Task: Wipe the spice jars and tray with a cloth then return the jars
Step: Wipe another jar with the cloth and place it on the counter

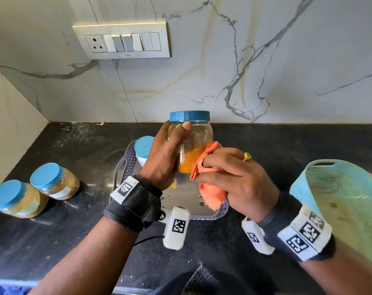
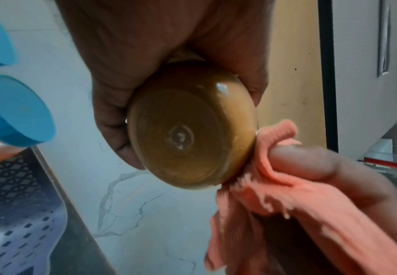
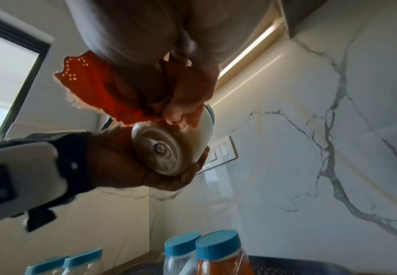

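We see a black counter (image 1: 287,145) with a green basket (image 1: 340,199) at its right edge and a grey tray (image 1: 125,165) in the middle. Above the tray, our left hand (image 1: 166,158) grips a jar (image 1: 193,143) part full of yellow-orange powder. Our right hand (image 1: 234,177) clutches an orange cloth (image 1: 202,165) pressed against the jar's side. From the head view we count four blue-lidded jars: the held one, a jar of white powder (image 1: 143,151) standing in the tray, and two jars of brown spice (image 1: 53,180) on the counter to the left. Their labels are unreadable.
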A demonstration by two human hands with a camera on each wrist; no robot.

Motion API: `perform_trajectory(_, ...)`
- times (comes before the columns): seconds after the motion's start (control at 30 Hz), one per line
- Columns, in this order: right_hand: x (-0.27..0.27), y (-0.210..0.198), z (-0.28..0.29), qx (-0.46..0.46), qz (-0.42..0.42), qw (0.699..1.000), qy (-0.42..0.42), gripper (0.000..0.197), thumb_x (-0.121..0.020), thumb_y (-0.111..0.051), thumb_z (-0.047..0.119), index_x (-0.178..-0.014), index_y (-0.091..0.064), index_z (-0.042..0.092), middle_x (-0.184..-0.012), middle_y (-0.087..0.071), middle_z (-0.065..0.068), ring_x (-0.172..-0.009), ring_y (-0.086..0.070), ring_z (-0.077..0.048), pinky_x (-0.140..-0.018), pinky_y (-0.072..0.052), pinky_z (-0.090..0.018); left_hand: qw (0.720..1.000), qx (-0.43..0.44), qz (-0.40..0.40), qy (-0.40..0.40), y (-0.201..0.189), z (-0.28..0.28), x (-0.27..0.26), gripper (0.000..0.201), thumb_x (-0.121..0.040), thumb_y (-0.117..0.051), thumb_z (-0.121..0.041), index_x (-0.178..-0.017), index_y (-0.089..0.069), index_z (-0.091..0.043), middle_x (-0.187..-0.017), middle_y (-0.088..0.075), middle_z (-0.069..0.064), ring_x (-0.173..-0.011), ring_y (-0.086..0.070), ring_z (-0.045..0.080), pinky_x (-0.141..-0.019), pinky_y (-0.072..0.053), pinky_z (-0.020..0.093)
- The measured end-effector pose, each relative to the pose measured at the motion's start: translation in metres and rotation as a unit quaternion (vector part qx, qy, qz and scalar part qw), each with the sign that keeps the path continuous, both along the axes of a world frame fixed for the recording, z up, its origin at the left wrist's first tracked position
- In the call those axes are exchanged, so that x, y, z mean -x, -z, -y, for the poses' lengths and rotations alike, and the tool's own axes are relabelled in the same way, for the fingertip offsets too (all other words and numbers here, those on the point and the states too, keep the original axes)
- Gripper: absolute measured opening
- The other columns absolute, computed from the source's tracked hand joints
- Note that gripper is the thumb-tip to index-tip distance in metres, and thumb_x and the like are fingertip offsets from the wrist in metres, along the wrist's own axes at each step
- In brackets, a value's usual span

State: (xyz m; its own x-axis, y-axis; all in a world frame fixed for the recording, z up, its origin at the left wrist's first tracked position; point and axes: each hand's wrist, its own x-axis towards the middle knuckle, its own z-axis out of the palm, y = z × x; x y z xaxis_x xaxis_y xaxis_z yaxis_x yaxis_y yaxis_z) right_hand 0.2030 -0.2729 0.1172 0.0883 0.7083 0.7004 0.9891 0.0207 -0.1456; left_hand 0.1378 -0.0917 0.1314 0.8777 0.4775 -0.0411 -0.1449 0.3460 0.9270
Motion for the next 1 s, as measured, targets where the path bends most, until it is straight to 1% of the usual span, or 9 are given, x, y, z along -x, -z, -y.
perform_trajectory(0.13,-0.031,-0.023,-0.002,-0.052,-0.092,0.993,0.058,0.018,-0.079,-0.079,-0.001,-0.092,-0.079,0.01,-0.109,-0.067,-0.008,-0.105,-0.06,-0.015,-0.091,-0.049,-0.021,0.999,-0.003,-0.004,0.039,0.002,0.008,0.001,0.05,-0.091,-0.065,-0.033,-0.127,-0.055,0.0,-0.117,-0.07,0.021,-0.103,-0.068,0.029,-0.086,-0.057,0.045)
perform_trajectory(0.23,-0.042,-0.035,-0.005,-0.098,-0.159,0.979,0.081,0.03,-0.07,-0.081,-0.014,-0.092,-0.076,0.005,-0.107,-0.066,-0.006,-0.103,-0.064,-0.016,-0.086,-0.054,-0.031,0.998,-0.005,0.013,0.06,-0.005,0.013,-0.004,0.044,-0.093,-0.06,-0.03,-0.126,-0.056,-0.002,-0.112,-0.072,0.015,-0.102,-0.07,0.027,-0.083,-0.058,0.042)
perform_trajectory(0.33,-0.021,-0.028,0.0,-0.096,-0.119,0.986,0.07,0.025,-0.073,-0.084,-0.008,-0.091,-0.078,0.008,-0.108,-0.066,-0.003,-0.102,-0.063,-0.017,-0.088,-0.053,-0.029,0.997,0.031,0.027,0.06,-0.015,0.01,-0.007,0.085,-0.082,-0.077,-0.047,-0.14,-0.045,0.007,-0.133,-0.058,0.034,-0.119,-0.06,0.048,-0.097,-0.051,0.061)
perform_trajectory(0.4,-0.008,-0.017,0.004,-0.074,-0.063,0.994,0.049,0.016,-0.082,-0.08,-0.002,-0.094,-0.08,0.009,-0.108,-0.069,-0.008,-0.102,-0.065,-0.024,-0.089,-0.054,-0.036,0.997,0.067,0.021,0.045,-0.016,0.009,-0.007,0.101,-0.079,-0.077,-0.056,-0.147,-0.038,0.007,-0.143,-0.049,0.039,-0.13,-0.05,0.056,-0.104,-0.046,0.06)
perform_trajectory(0.57,-0.01,-0.009,0.008,-0.025,0.018,0.999,0.042,0.02,-0.093,-0.07,0.0,-0.105,-0.079,0.013,-0.113,-0.071,-0.007,-0.104,-0.066,-0.028,-0.08,-0.058,-0.043,0.993,0.088,0.007,0.081,-0.001,0.011,-0.004,0.067,-0.1,-0.043,-0.05,-0.138,-0.055,0.004,-0.128,-0.063,0.031,-0.116,-0.064,0.037,-0.105,-0.052,0.046)
perform_trajectory(0.7,-0.003,-0.014,0.006,0.0,0.087,0.996,0.022,0.018,-0.101,-0.062,0.009,-0.103,-0.079,0.011,-0.111,-0.072,-0.007,-0.102,-0.067,-0.026,-0.086,-0.057,-0.038,0.997,0.02,-0.014,0.076,0.002,0.007,-0.003,0.067,-0.097,-0.056,-0.05,-0.137,-0.056,0.004,-0.133,-0.061,0.033,-0.122,-0.061,0.044,-0.107,-0.048,0.056)
perform_trajectory(0.8,-0.001,-0.011,0.005,0.027,0.113,0.993,-0.004,0.015,-0.099,-0.064,0.009,-0.104,-0.078,0.011,-0.113,-0.072,-0.007,-0.103,-0.068,-0.027,-0.084,-0.057,-0.04,0.993,-0.104,-0.031,0.045,0.005,0.004,-0.002,0.063,-0.085,-0.073,-0.046,-0.131,-0.058,-0.005,-0.118,-0.073,0.016,-0.107,-0.071,0.032,-0.086,-0.057,0.044)
perform_trajectory(0.9,-0.019,-0.012,0.002,-0.004,0.034,0.999,0.022,0.02,-0.097,-0.063,0.002,-0.101,-0.079,0.013,-0.112,-0.071,-0.008,-0.103,-0.066,-0.026,-0.081,-0.058,-0.038,0.994,-0.105,-0.026,0.034,0.007,0.005,-0.002,0.055,-0.086,-0.076,-0.035,-0.129,-0.059,-0.004,-0.116,-0.074,0.014,-0.102,-0.072,0.027,-0.083,-0.057,0.04)
perform_trajectory(1.0,-0.039,-0.023,-0.002,-0.064,-0.125,0.987,0.076,0.04,-0.074,-0.076,-0.016,-0.1,-0.079,0.015,-0.111,-0.067,-0.002,-0.103,-0.064,-0.015,-0.086,-0.052,-0.024,0.995,-0.096,-0.014,0.034,0.01,0.008,-0.003,0.061,-0.083,-0.075,-0.041,-0.129,-0.059,-0.004,-0.116,-0.074,0.013,-0.105,-0.071,0.029,-0.086,-0.058,0.042)
